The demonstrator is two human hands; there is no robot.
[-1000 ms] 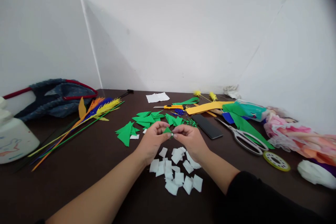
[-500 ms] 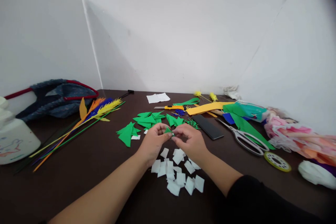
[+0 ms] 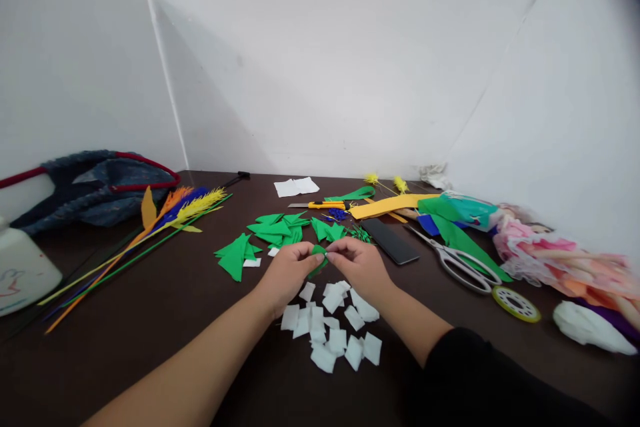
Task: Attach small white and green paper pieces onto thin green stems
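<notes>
Between my fingertips is a small green paper piece [image 3: 317, 267], with a speck of white at its edge. My left hand [image 3: 290, 270] pinches it from the left, thumb and index finger closed. From the other side my right hand [image 3: 361, 268] pinches at the same spot; its fingertips meet the left ones. Just beyond my hands lie green paper triangles [image 3: 275, 229] in loose heaps. Many small white paper squares [image 3: 317, 327] are scattered on the dark table [image 3: 165, 320] below my hands.
Right of my hands lie a black phone [image 3: 393, 241], scissors [image 3: 460, 260], a tape roll [image 3: 516, 303] and dolls [image 3: 545, 247]. Farther back are a yellow cutter knife [image 3: 325, 205] and an orange-yellow strip [image 3: 390, 205]. Colourful stems [image 3: 135, 247] and a white bottle [image 3: 25, 270] stand at left.
The green piece has turned so that more of it hangs below my fingertips. My right fingers have closed in nearer the left. The whole view has shifted slightly.
</notes>
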